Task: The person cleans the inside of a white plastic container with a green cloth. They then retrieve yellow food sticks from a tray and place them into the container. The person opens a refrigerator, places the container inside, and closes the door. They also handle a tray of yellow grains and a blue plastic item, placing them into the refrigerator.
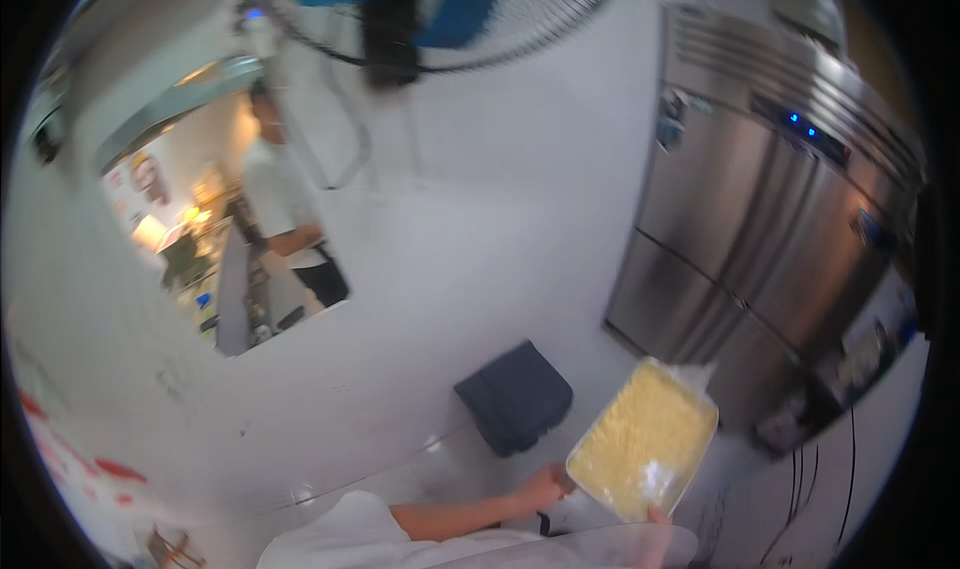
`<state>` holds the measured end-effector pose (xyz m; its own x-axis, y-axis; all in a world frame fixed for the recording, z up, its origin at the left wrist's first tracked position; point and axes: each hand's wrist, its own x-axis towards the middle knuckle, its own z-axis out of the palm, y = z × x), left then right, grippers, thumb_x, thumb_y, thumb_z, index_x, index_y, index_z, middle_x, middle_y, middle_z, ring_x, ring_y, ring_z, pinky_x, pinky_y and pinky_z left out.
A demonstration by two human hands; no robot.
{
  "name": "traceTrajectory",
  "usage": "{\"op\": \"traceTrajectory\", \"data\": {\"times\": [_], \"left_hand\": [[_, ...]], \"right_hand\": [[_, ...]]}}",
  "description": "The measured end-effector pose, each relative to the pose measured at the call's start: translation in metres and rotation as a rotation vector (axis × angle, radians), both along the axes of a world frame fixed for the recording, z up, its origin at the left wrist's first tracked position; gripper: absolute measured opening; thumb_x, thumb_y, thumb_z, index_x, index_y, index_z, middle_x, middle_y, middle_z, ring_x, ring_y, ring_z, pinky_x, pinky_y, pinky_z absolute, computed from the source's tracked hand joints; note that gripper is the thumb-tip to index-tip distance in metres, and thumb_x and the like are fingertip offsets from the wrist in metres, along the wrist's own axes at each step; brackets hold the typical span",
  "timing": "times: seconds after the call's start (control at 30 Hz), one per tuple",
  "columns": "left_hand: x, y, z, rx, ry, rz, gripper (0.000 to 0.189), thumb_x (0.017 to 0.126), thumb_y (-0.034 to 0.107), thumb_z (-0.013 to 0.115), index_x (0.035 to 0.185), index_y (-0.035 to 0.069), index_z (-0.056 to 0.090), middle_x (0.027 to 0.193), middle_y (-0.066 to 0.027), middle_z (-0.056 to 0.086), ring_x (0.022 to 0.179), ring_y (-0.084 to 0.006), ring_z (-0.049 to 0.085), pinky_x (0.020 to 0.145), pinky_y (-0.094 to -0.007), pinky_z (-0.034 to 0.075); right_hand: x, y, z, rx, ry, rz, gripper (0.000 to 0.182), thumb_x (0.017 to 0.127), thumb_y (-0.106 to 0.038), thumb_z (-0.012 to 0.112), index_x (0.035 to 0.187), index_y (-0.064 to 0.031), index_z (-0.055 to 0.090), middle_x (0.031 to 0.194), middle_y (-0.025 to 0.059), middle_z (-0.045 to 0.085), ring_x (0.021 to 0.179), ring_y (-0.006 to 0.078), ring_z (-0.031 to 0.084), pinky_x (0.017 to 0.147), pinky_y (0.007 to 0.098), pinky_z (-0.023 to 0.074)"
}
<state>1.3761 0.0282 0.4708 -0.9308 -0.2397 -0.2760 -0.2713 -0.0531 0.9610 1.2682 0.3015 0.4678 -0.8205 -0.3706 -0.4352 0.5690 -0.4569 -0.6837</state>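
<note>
A shallow rectangular tray of pale yellow food, covered in clear plastic film, is held in front of me at the lower right. My left hand grips its left corner, with the arm reaching in from a white sleeve. At the near edge, my right hand has hold of the tray; a blurred translucent shape partly hides this hand. Light glints on the film near the right hand, and loose film sticks out past the far corner. The food's exact kind cannot be told.
Beyond the tray stands a stainless steel refrigerator with several doors. A dark grey stool or box is on the floor near the wall. Through a wall opening, a person in a white shirt stands by a kitchen counter. Blue items hang overhead.
</note>
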Motion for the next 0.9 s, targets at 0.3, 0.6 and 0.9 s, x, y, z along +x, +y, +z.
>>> {"op": "traceTrajectory", "data": {"times": [0.3, 0.6, 0.9], "left_hand": [[-0.134, -0.047, -0.017, 0.004, -0.132, -0.391, 0.032, 0.089, -0.002, 0.056, 0.118, 0.0, 0.069, 0.105, -0.0091, 0.073, 0.095, -0.0158, 0.069, 0.086, -0.0313, 0.055], [-0.288, -0.11, -0.031, 0.812, -0.028, -0.259, 0.073, 0.104, 0.043, 0.054, 0.16, 0.005, 0.027, 0.156, -0.014, 0.048, 0.142, -0.0276, 0.048, 0.114, -0.0441, 0.042], [-0.396, -0.046, 0.005, 0.996, -0.065, -0.031, 0.055, 0.102, 0.018, 0.061, 0.15, -0.001, 0.041, 0.144, -0.0171, 0.057, 0.127, -0.028, 0.062, 0.108, -0.0432, 0.05]], "right_hand": [[-0.147, -0.031, 0.036, -0.055, -0.112, -0.235, 0.045, 0.085, -0.002, 0.062, 0.13, -0.0012, 0.056, 0.117, 0.0128, 0.066, 0.108, 0.0275, 0.065, 0.094, 0.0443, 0.0538], [-0.296, -0.015, 0.032, 0.061, 0.067, -0.03, 0.058, 0.082, 0.002, 0.06, 0.139, -0.0005, 0.051, 0.125, 0.0139, 0.065, 0.114, 0.0268, 0.064, 0.1, 0.0412, 0.0508], [-0.393, -0.015, -0.002, 0.191, -0.077, 0.084, 0.052, 0.08, 0.0, 0.062, 0.131, -0.0014, 0.055, 0.113, 0.011, 0.067, 0.101, 0.0249, 0.066, 0.089, 0.0392, 0.0554]]}}
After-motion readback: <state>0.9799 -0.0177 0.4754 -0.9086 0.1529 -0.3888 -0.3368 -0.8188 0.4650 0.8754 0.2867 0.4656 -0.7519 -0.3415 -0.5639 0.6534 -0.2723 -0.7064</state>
